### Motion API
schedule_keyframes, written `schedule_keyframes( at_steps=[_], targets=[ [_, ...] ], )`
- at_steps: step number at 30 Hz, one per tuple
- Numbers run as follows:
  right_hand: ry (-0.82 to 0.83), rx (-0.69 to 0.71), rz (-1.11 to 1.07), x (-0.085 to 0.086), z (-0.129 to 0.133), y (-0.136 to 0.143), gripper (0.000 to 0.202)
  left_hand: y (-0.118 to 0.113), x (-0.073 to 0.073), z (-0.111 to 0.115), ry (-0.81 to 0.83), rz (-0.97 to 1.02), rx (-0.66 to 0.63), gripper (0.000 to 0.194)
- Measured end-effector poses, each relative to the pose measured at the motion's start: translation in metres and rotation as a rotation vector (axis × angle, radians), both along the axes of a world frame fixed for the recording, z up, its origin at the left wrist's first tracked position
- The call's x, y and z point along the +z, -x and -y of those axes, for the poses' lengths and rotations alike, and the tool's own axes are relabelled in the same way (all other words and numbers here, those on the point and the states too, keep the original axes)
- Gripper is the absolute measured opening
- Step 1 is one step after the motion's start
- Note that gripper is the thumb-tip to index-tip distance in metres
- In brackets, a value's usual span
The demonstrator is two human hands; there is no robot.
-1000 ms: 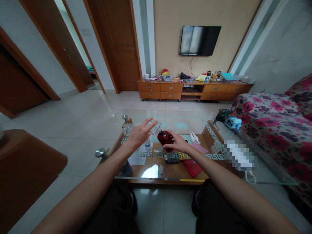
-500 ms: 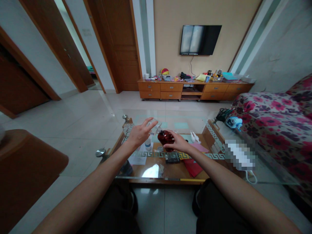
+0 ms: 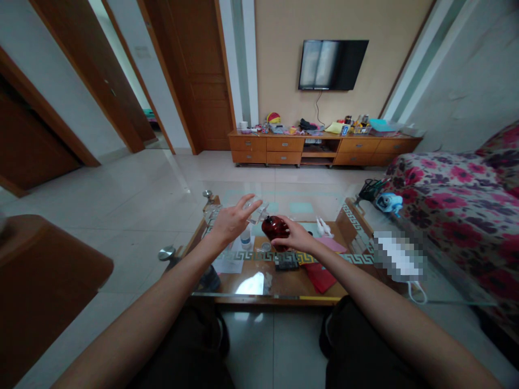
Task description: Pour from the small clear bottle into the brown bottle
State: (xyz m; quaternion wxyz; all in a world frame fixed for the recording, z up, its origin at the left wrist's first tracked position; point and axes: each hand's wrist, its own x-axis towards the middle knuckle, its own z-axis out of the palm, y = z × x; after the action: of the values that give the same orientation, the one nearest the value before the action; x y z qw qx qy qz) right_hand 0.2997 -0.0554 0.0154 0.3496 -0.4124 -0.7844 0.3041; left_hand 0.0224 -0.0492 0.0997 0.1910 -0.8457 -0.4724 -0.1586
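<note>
My right hand (image 3: 295,236) is closed around a dark brown, glossy bottle (image 3: 274,227), tilted with its dark mouth towards the upper left. My left hand (image 3: 234,219) grips a clear, see-through container (image 3: 258,212), its fingers laid over the top. The container is tipped towards the bottle's mouth, and the two meet or nearly meet; whether liquid passes between them cannot be made out. Both are held above a glass-topped coffee table (image 3: 279,286). Near my left hand stands a small whitish bottle (image 3: 245,239). A small round clear lid-like piece (image 3: 265,247) lies below the brown bottle.
Through and on the glass show a red packet (image 3: 319,276), a dark box (image 3: 286,263) and white paper (image 3: 229,265). A blue-white object (image 3: 390,202) is at the right, beside the flowered sofa (image 3: 454,189). Beyond are a low cabinet (image 3: 284,145) and a wall television (image 3: 333,65).
Almost nothing has moved. The clear container in my left hand has shifted slightly in angle, while my right hand keeps the brown bottle in nearly the same place.
</note>
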Motion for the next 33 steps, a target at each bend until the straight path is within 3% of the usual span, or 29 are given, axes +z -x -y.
schedule_keyframes(
  at_steps=[33],
  targets=[
    [-0.019,0.017,-0.008,-0.0013,0.0003,0.0002,0.091,0.0006,0.0059,0.0019,0.008,-0.021,-0.033,0.068]
  ],
)
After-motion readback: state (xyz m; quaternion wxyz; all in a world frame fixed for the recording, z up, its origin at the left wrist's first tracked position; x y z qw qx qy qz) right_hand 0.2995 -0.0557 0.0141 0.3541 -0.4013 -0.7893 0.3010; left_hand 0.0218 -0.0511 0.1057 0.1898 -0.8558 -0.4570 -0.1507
